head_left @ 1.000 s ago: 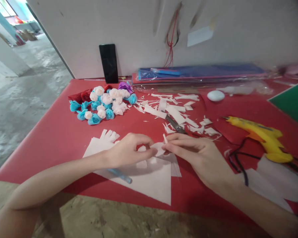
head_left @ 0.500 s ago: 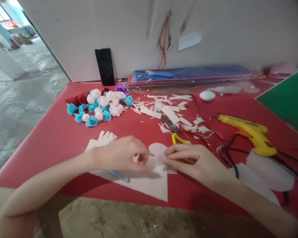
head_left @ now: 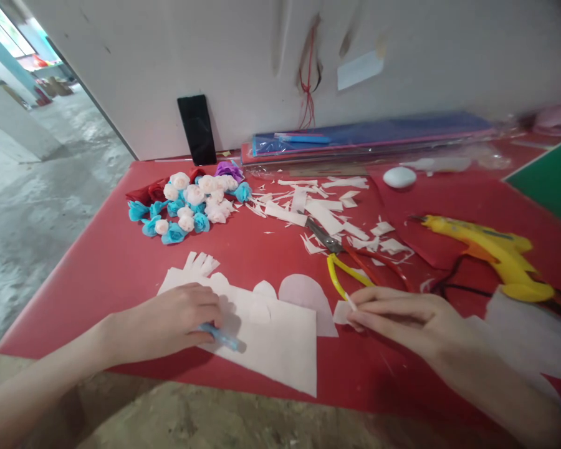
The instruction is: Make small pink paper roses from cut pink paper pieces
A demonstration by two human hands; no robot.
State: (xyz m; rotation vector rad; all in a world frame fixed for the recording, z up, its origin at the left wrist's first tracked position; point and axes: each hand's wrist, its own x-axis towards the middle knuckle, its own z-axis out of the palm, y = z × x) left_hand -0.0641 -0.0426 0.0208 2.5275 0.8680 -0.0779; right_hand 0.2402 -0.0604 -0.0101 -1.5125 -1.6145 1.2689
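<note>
My left hand (head_left: 177, 318) rests on a large white sheet with scalloped cut edges (head_left: 271, 337), its fingers curled round a light blue pen (head_left: 219, 337). My right hand (head_left: 402, 315) lies to the right of the sheet, fingers pressed together in a pinch on a thin white strip (head_left: 350, 302). A rounded white petal shape (head_left: 303, 293) lies between the two hands. Scissors with yellow and red handles (head_left: 346, 262) lie just beyond my right hand.
The red table (head_left: 98, 268) holds a pile of small blue, white, red and purple paper roses (head_left: 187, 199), scattered white scraps (head_left: 318, 206), a yellow glue gun (head_left: 495, 249) with a black cord, a white foam ball (head_left: 399, 177) and wrapped coloured sheets (head_left: 369, 134). A black phone (head_left: 197, 130) leans on the wall.
My hands have drawn apart. The left slid down and left onto the blue pen, the right moved right with the strip. The petal shape and scissor handles now show.
</note>
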